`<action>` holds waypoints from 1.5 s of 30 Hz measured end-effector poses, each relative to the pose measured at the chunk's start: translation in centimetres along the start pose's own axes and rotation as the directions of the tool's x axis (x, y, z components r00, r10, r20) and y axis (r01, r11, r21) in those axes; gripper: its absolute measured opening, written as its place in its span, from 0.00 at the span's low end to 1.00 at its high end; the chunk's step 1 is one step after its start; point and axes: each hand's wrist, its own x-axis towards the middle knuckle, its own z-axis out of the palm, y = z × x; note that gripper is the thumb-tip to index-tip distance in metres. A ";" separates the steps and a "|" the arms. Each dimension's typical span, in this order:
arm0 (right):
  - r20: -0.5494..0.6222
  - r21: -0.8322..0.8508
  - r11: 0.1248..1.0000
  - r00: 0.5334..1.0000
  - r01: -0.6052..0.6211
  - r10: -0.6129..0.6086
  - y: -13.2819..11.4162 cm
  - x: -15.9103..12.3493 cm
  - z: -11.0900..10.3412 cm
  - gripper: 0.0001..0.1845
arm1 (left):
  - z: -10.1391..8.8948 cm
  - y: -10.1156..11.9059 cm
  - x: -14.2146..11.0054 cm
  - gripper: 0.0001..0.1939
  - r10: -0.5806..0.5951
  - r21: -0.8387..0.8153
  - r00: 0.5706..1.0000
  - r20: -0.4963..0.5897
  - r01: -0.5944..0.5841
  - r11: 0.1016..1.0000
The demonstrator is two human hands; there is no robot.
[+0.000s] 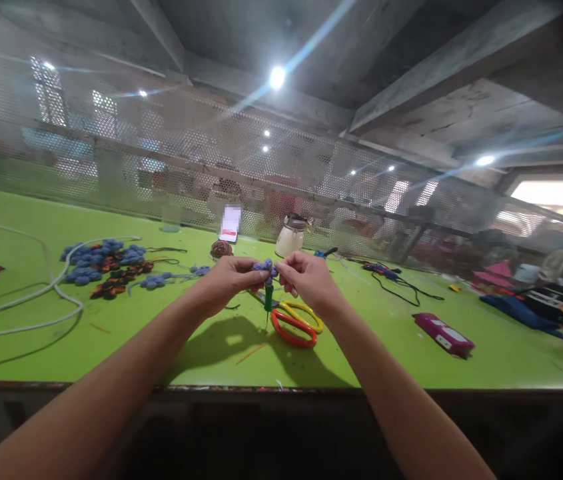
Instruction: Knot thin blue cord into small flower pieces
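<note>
My left hand (234, 277) pinches a small blue-purple crocheted flower (266, 268) between thumb and fingers, held up over the table. On the flower's other side, the fingertips of my right hand (304, 277) are pressed together at its edge; what they grip is too small to make out. Just below the flower hangs a green-handled tool (268, 299) with a thin metal tip pointing down, like a crochet hook; I cannot tell what supports it. Scissors (295, 330) with one red and one yellow handle loop lie under my hands, their blades partly hidden.
Blue and dark-orange crocheted flowers (104, 260) are piled at left beside a white cable (68, 297). Behind my hands stand a yarn ball (221, 249), a phone (230, 223) and a jar (291, 235). A magenta box (444, 335) lies right; a mesh partition (241, 160) borders the green table (376, 353).
</note>
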 end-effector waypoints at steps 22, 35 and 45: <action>0.040 -0.124 0.951 0.959 0.283 -0.280 2.8 -2.4 1.6 0.12 | -0.9 1.9 -0.6 0.04 -0.172 -0.169 0.982 0.074 0.182 0.969; 0.244 -0.570 0.649 0.859 0.503 -0.451 1.0 -3.7 -1.3 0.07 | -0.8 1.5 -0.7 0.04 -0.182 -0.257 0.952 0.245 0.244 0.935; 0.383 -0.669 0.443 0.788 0.596 -0.482 0.1 -3.9 -1.8 0.09 | -0.5 0.9 -0.8 0.07 -0.187 -0.264 0.905 0.381 0.300 0.917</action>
